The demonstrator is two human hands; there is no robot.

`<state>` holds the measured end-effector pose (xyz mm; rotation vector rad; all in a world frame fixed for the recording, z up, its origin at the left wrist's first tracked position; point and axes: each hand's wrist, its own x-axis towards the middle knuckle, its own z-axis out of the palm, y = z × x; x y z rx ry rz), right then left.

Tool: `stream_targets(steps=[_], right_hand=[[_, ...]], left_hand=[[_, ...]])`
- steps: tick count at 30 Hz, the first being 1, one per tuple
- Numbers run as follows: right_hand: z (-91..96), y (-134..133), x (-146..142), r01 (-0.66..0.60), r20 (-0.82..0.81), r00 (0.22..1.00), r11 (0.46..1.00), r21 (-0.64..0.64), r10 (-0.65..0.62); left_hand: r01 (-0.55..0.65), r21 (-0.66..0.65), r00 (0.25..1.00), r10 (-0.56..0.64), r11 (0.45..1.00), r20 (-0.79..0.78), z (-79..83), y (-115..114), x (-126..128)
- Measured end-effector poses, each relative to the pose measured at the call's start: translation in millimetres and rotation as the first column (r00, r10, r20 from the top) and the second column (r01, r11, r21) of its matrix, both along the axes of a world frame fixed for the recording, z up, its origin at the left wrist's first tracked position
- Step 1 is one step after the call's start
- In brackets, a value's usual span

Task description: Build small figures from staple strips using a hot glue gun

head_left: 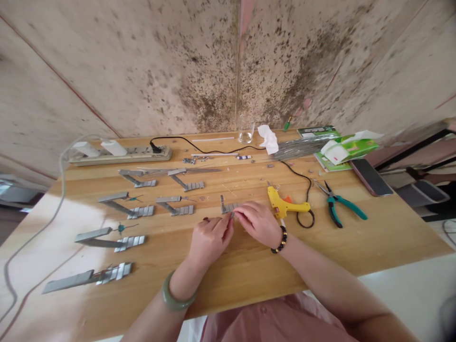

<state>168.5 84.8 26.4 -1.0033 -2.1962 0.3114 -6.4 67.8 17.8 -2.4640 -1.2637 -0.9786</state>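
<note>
Left hand (213, 241): thumb and fingertips drawn narrow, pinching a tiny grey piece (232, 215); jade-green bangle (174, 295) on the wrist.

Right hand (261, 222): fingertips likewise pinched at the same piece, meeting the left; black beaded bracelet (281, 240) with gold-coloured beads on the wrist.

Tiny grey piece: between the two hands' fingertips, above the front-middle of the wooden table (245, 280); its exact form is mostly hidden by the fingers.

Grey L-shaped assembly (226, 207): just beyond the fingertips, one short arm pointing away, the segmented base partly covered by the right hand.

Grey folded stands, six — left half of the table, in rough rows; the nearest, a flatter stand (87, 278), lies stretched out, and a Z-shaped stand (107, 237) behind it carries a small teal figure (121, 228).

Hot glue gun (288, 203): yellow, orange trigger, on its side just right of the right hand.

Needle-nose pliers (342, 207): teal and black handles, spread, right of the glue gun.

Back edge, left to right: power strip (137, 156) with two white adapters and a black plug; drinking glass (246, 133); crumpled tissue (268, 139); bundle of metal wires (302, 147); green tissue pack (352, 148) — with a smartphone (371, 177) in front of it.
</note>
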Motion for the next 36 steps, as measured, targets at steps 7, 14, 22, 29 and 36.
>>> stream_targets(steps=[7,14,22,29,36], right_hand=[[-1.6,0.5,-2.1,0.022,0.047,0.999,0.999,-0.027,-0.021],[0.1,1.1,0.0,-0.002,-0.026,1.0,0.996,-0.085,0.0],[-3.6,1.6,0.1,0.007,0.102,0.995,1.0,-0.004,-0.007],[-4.3,0.3,-2.3,0.007,0.07,0.998,0.999,-0.043,-0.004],[-0.7,-0.1,-3.0,-0.015,0.016,1.0,0.992,-0.126,0.017]], left_hand=[[0.043,-0.119,0.991,-0.027,0.992,0.129,-2.2,-0.8,0.4],[0.105,-0.491,0.905,0.122,0.865,0.408,7.8,-2.7,2.3],[0.132,-0.562,0.891,0.151,0.816,0.428,9.5,-4.0,3.7],[0.196,-0.623,0.863,0.169,0.757,0.476,6.6,-3.9,1.2],[0.232,-0.683,0.826,0.23,0.693,0.514,5.0,-3.3,-0.6]])
